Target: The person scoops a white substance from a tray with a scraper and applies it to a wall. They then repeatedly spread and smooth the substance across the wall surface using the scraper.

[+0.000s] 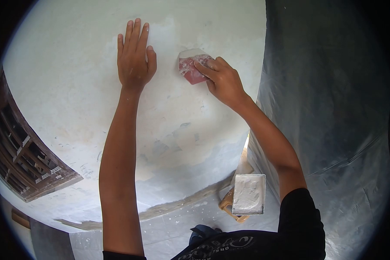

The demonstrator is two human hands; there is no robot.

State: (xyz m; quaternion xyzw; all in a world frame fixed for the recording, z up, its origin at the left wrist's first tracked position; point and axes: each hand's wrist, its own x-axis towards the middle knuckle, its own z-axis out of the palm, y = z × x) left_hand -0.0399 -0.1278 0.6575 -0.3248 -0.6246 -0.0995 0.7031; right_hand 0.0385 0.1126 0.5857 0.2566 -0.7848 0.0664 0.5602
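Observation:
My left hand (135, 60) lies flat against the pale wall (169, 112), its fingers stretched upward and holding nothing. To its right, my right hand (224, 80) grips a red putty scraper (194, 69), thumb on the near face. White filler is smeared over the scraper, and its pale top edge is at the wall surface. Whether the whole edge touches the wall cannot be made out. Around both hands the wall shows whitish patches, with grey marks lower down.
A rectangular container of white filler (249, 195) stands low at the right, over a yellowish-brown support (226, 203). Plastic sheeting (325, 108) hangs along the right side. A brown wooden window lattice (26, 147) is set at the left. Splattered grey covering (173, 225) lies on the floor.

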